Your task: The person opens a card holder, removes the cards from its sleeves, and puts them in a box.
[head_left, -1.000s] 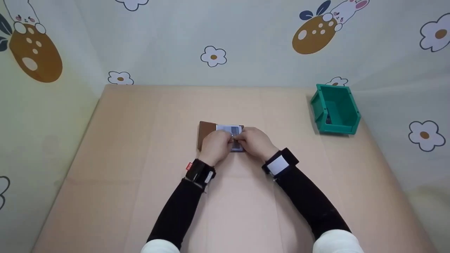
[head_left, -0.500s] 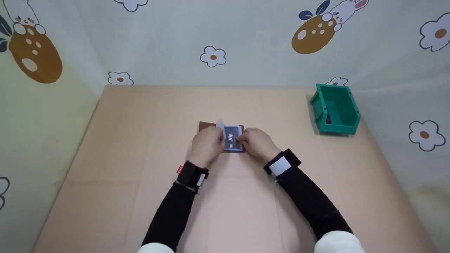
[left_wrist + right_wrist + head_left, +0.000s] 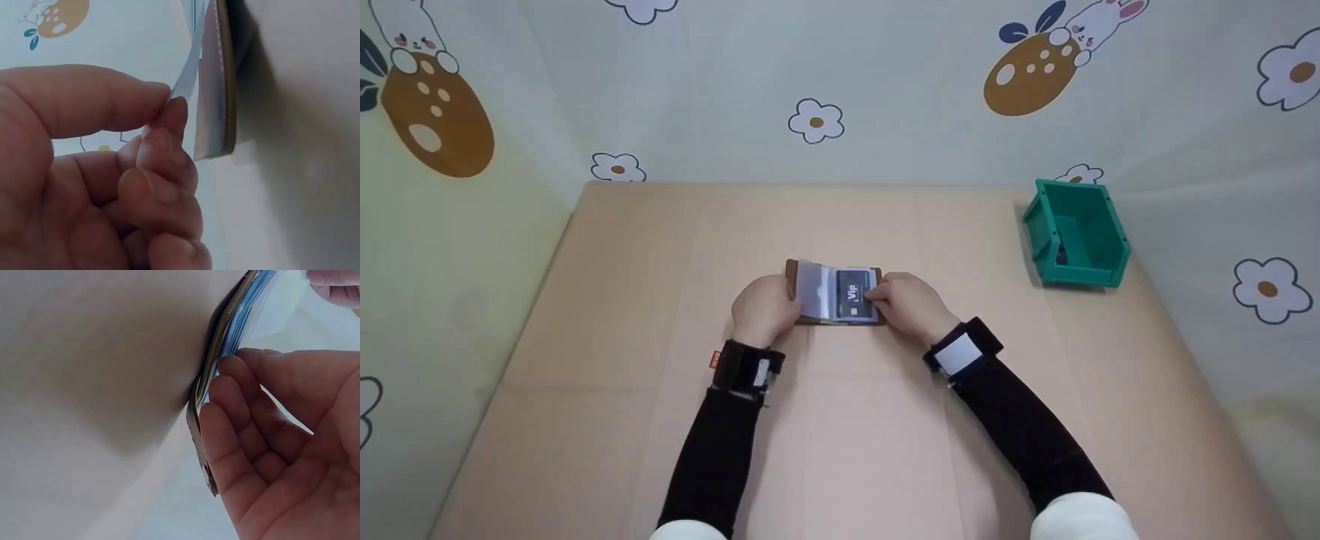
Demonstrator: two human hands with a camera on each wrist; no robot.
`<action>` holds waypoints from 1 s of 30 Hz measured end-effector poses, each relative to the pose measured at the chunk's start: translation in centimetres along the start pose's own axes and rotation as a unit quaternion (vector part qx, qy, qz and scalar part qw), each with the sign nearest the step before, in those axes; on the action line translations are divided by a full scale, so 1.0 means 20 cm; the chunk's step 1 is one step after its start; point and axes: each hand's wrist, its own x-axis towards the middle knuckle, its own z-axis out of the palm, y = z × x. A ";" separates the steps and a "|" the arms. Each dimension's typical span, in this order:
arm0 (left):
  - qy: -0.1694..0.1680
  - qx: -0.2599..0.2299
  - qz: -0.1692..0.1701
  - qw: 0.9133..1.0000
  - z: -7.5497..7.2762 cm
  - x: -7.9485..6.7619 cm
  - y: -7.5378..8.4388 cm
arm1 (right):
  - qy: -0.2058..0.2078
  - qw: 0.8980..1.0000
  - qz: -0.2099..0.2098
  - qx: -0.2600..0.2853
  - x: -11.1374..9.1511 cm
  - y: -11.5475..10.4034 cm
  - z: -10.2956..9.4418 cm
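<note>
A brown card holder [image 3: 791,268] lies spread on the table in the head view, with clear plastic sleeves inside. A dark card marked "VIP" [image 3: 852,302] shows in its right-hand sleeve. My left hand [image 3: 765,309] pinches the edge of a turned clear sleeve [image 3: 812,287] between thumb and index finger. In the left wrist view, that sleeve [image 3: 191,66] bends away from the stitched cover [image 3: 226,90]. At the holder's right edge, my right hand [image 3: 913,306] pinches the stacked sleeves [image 3: 241,322], thumb on top. A strap with a snap [image 3: 198,439] hangs beside its fingers.
A green plastic bin [image 3: 1076,232] stands at the table's back right corner, with a small dark item inside, too small to make out. Patterned curtains [image 3: 720,90] enclose the table [image 3: 607,337] at the back and sides.
My left hand has moved left, turning a clear sleeve over onto the left cover and uncovering the VIP card. My right hand has stayed at the right edge.
</note>
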 end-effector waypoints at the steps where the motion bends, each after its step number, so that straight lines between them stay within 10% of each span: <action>1: -0.006 0.000 -0.003 1.000 0.00 0.00 -0.01 | -0.001 1.000 0.001 0.000 0.00 0.00 0.00; 22: -0.039 0.004 -0.048 0.998 0.06 0.03 -0.05 | -0.012 1.000 0.019 0.000 0.01 -0.01 0.00; 30: -0.017 -0.016 -0.016 1.000 0.07 0.04 -0.05 | -0.006 1.000 0.009 0.004 0.01 -0.01 -0.01</action>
